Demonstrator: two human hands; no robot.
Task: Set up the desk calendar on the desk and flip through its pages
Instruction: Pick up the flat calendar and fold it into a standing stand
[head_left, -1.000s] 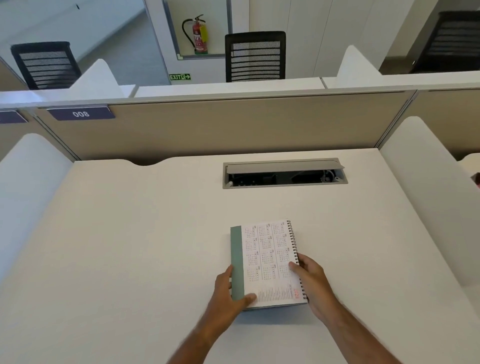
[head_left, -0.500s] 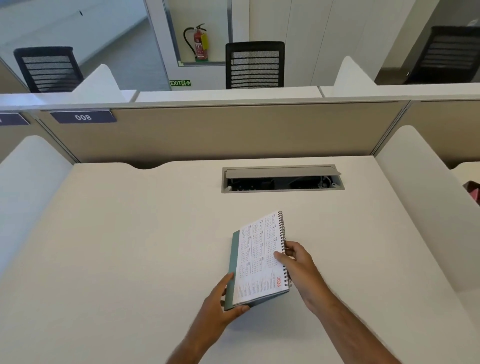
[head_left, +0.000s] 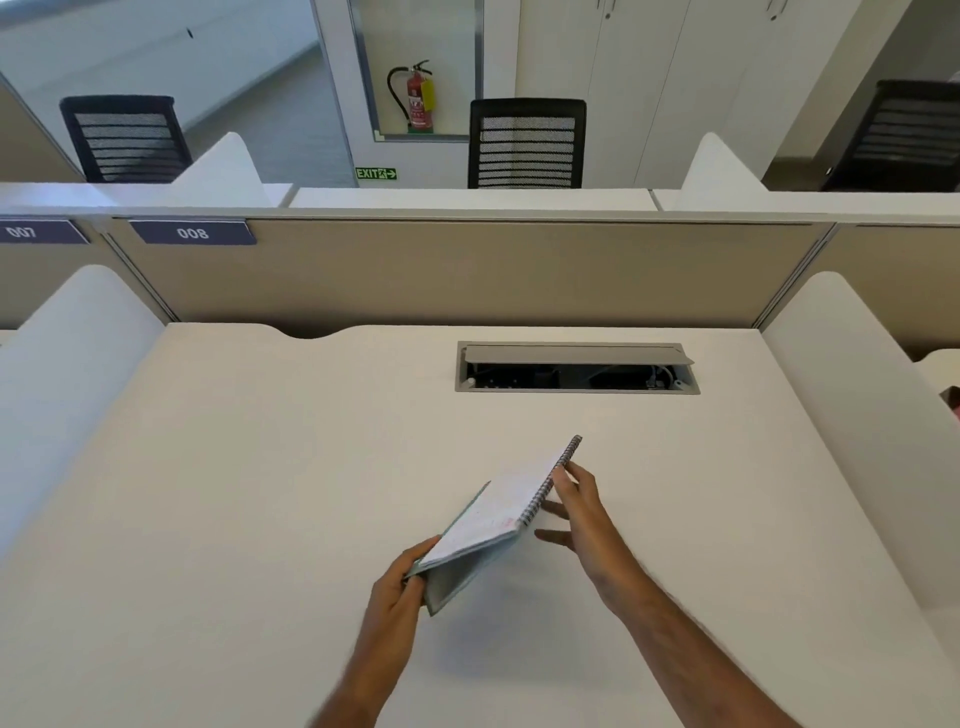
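Note:
The desk calendar (head_left: 493, 514), spiral-bound with white printed pages and a grey-green card base, is held tilted above the white desk (head_left: 260, 493). Its spiral edge points up and to the right. The base flap hangs apart from the pages at the lower left corner. My left hand (head_left: 402, 582) grips that lower left corner. My right hand (head_left: 579, 512) holds the spiral edge with thumb and forefinger, its other fingers spread beneath the calendar. A shadow lies on the desk under it.
A grey cable hatch (head_left: 576, 366) stands open in the desk behind the calendar. A beige partition (head_left: 467, 270) closes the far edge, with white side screens (head_left: 852, 415) left and right. Black chairs (head_left: 527, 143) stand beyond.
The calendar lay flat on the desk one second ago. Both hands have lifted it and tilted it, spiral edge upward, and the base flap has started to part from the pages.

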